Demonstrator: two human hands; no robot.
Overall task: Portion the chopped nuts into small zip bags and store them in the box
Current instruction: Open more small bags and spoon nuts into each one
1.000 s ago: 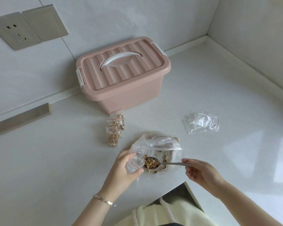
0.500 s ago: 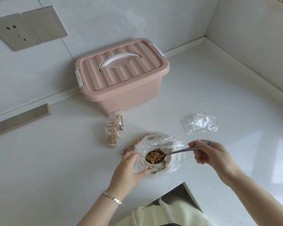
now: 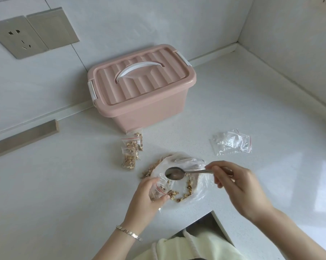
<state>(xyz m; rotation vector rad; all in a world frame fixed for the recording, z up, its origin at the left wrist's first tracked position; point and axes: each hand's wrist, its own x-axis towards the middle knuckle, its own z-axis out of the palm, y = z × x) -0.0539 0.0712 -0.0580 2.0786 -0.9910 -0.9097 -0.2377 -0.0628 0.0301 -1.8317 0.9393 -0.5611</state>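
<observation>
- Centrally, the left hand (image 3: 146, 196) pinched a small clear zip bag with a red seal line (image 3: 157, 190), holding its mouth open just above the white speckled counter (image 3: 64, 184).
- The right hand (image 3: 239, 186) gripped the handle of a metal spoon (image 3: 179, 173), whose bowl looked empty and hovered just beside the bag's mouth.
- Chopped brown nuts (image 3: 184, 192) lay scattered on a large crumpled clear plastic bag (image 3: 197, 186) spread beneath both hands.
- Three small filled zip bags of nuts (image 3: 131, 151) lay together on the counter, between the large bag and the box.
- A pink plastic storage box with a ribbed lid and white handle (image 3: 141, 87) stood shut near the wall.
- A stack of empty clear zip bags (image 3: 231, 142) lay well apart to the right.
</observation>
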